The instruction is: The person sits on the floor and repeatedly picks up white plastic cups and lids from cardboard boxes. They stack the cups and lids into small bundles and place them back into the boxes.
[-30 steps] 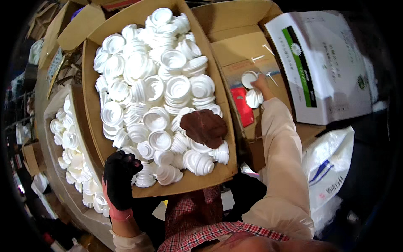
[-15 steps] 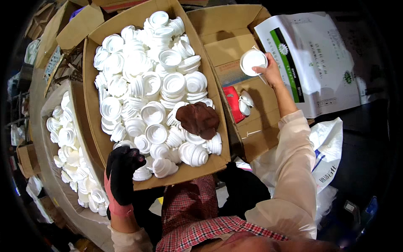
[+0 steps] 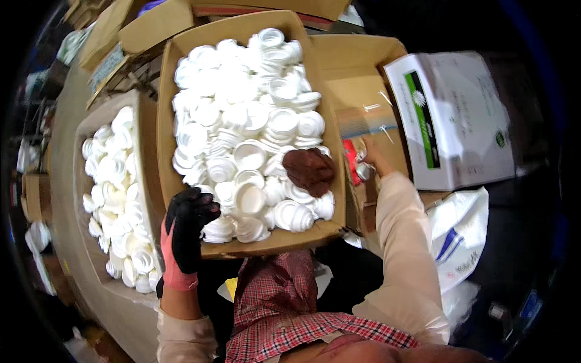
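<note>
My left hand (image 3: pixel 189 227), in a black glove over a pink one, is raised at the near left corner of a cardboard box (image 3: pixel 164 130). Its fingers are curled, and whatever they may hold is hidden. White round plastic lids (image 3: pixel 250 154), many nested in stacks, fill that box. A dark brown, crumpled piece (image 3: pixel 310 172) lies on them at the right. My bare right hand (image 3: pixel 376 156) reaches down into a second cardboard box (image 3: pixel 357 72). Its blurred fingers are at a red object (image 3: pixel 350 154) and a small silvery-white piece (image 3: pixel 363 172); their grip is unclear.
Another box (image 3: pixel 150 121) of white lids stands lower at the left. Thin white sticks (image 3: pixel 386 133) lie in the right-hand box. A white printed carton sheet (image 3: pixel 454 121) covers its right side, with a white plastic bag (image 3: pixel 460 236) nearer me.
My right hand has come nearer, down to the red object, and no longer holds the white lid. One more lid shows near the front of the pile. The whole view has shifted.
</note>
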`<move>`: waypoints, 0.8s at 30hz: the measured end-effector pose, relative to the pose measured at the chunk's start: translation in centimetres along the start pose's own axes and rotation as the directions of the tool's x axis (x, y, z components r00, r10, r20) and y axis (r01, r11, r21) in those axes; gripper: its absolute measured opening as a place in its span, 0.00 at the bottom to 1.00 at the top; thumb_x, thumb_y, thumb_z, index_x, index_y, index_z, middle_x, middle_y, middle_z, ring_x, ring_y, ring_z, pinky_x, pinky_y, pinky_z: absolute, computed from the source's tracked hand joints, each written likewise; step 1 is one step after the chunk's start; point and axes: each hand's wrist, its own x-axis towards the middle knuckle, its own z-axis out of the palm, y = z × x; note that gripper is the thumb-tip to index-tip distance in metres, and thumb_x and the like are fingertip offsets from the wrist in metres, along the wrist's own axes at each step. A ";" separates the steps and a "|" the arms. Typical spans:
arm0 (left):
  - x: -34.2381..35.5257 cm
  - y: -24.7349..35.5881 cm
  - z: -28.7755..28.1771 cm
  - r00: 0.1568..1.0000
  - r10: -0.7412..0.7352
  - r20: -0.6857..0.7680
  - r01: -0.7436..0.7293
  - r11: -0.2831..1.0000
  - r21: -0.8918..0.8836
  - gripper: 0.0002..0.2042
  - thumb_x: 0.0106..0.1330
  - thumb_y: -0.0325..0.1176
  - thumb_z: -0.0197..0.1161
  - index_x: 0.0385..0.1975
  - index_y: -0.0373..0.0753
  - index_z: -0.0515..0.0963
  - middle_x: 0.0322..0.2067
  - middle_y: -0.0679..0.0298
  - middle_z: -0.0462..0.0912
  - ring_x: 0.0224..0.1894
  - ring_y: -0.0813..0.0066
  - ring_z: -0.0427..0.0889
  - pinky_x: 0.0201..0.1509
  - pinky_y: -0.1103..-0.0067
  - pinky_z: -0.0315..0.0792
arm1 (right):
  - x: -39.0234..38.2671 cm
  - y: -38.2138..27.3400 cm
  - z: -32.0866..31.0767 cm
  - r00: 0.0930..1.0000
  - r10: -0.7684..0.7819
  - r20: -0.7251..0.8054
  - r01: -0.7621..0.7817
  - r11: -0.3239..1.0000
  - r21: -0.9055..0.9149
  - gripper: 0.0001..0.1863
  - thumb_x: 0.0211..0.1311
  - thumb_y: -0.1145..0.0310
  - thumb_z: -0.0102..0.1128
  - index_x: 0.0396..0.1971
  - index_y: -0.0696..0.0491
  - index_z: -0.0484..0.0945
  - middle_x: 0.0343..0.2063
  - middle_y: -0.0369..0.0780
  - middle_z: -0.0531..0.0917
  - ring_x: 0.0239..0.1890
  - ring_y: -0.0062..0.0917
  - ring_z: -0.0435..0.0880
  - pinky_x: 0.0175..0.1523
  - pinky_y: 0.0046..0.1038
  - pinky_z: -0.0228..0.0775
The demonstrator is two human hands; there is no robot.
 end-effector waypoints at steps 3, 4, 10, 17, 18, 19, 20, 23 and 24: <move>0.0 0.4 0.1 1.000 0.007 0.016 -0.008 0.998 0.060 0.18 0.73 0.39 0.48 0.53 0.31 0.71 0.43 0.55 0.81 0.42 0.64 0.84 0.50 0.71 0.78 | -0.5 2.1 7.2 0.988 0.145 -0.048 -0.151 0.973 -0.173 0.45 0.39 0.62 0.76 0.62 0.41 0.63 0.62 0.55 0.64 0.51 0.52 0.78 0.56 0.45 0.72; 0.0 0.6 0.3 0.999 -0.034 0.000 0.034 0.999 0.033 0.17 0.72 0.37 0.49 0.52 0.30 0.71 0.43 0.54 0.80 0.43 0.64 0.83 0.51 0.71 0.77 | -0.9 2.5 7.8 0.987 0.134 -0.093 -0.148 0.977 -0.157 0.39 0.41 0.66 0.73 0.58 0.41 0.67 0.60 0.55 0.66 0.49 0.51 0.78 0.54 0.45 0.72; -0.6 1.7 -0.3 0.998 -0.056 0.039 0.056 0.998 0.005 0.14 0.70 0.33 0.53 0.48 0.29 0.74 0.43 0.57 0.79 0.43 0.67 0.83 0.52 0.72 0.76 | -4.8 1.1 -1.6 0.923 0.049 -0.382 0.005 0.990 0.140 0.24 0.47 0.77 0.64 0.48 0.51 0.71 0.46 0.51 0.79 0.48 0.47 0.80 0.52 0.43 0.71; -2.0 0.7 -0.4 0.937 -0.006 0.349 0.077 0.979 -0.191 0.24 0.66 0.27 0.59 0.62 0.36 0.65 0.57 0.57 0.71 0.57 0.67 0.73 0.59 0.74 0.70 | -18.5 -16.2 -18.8 0.816 -0.251 -0.520 0.564 0.543 0.623 0.25 0.50 0.81 0.62 0.50 0.51 0.69 0.38 0.38 0.76 0.38 0.19 0.77 0.33 0.19 0.71; -2.2 0.5 0.2 0.937 -0.004 0.349 0.090 0.969 -0.232 0.30 0.64 0.26 0.62 0.67 0.38 0.60 0.62 0.57 0.67 0.62 0.66 0.69 0.62 0.73 0.68 | -20.7 -19.9 -19.5 0.817 -0.320 -0.479 0.575 0.504 0.645 0.23 0.54 0.79 0.64 0.50 0.50 0.70 0.42 0.37 0.76 0.39 0.20 0.77 0.35 0.20 0.74; -2.3 0.3 1.0 0.924 0.068 0.377 -0.015 0.990 -0.141 0.35 0.61 0.25 0.65 0.69 0.39 0.56 0.65 0.57 0.62 0.65 0.66 0.64 0.65 0.73 0.64 | -23.1 -23.3 -19.8 0.795 -0.425 -0.432 0.603 0.485 0.633 0.23 0.57 0.77 0.65 0.52 0.50 0.69 0.44 0.36 0.75 0.40 0.20 0.78 0.36 0.19 0.75; -2.2 0.2 1.6 0.924 0.089 0.373 -0.082 0.996 -0.036 0.41 0.59 0.25 0.68 0.71 0.39 0.52 0.67 0.57 0.58 0.68 0.66 0.59 0.68 0.72 0.61 | -25.2 -26.6 -19.5 0.802 -0.489 -0.342 0.540 0.353 0.764 0.24 0.58 0.76 0.65 0.54 0.50 0.68 0.44 0.36 0.76 0.38 0.17 0.78 0.36 0.19 0.75; -0.9 0.6 1.8 0.874 0.234 0.425 -0.191 0.971 -0.142 0.42 0.58 0.26 0.69 0.71 0.40 0.52 0.66 0.59 0.61 0.65 0.71 0.63 0.67 0.76 0.61 | -29.1 -33.9 -17.4 0.715 -0.691 -0.104 0.381 0.261 0.887 0.24 0.64 0.75 0.59 0.60 0.50 0.66 0.35 0.32 0.75 0.29 0.11 0.73 0.34 0.16 0.68; -0.6 0.7 0.9 0.890 0.174 0.421 -0.032 0.946 -0.324 0.36 0.59 0.26 0.67 0.68 0.37 0.58 0.63 0.59 0.67 0.62 0.74 0.67 0.65 0.79 0.62 | -29.8 -35.3 -16.6 0.692 -0.720 -0.048 0.363 0.290 0.886 0.24 0.67 0.74 0.55 0.62 0.49 0.66 0.32 0.30 0.74 0.28 0.11 0.72 0.35 0.14 0.65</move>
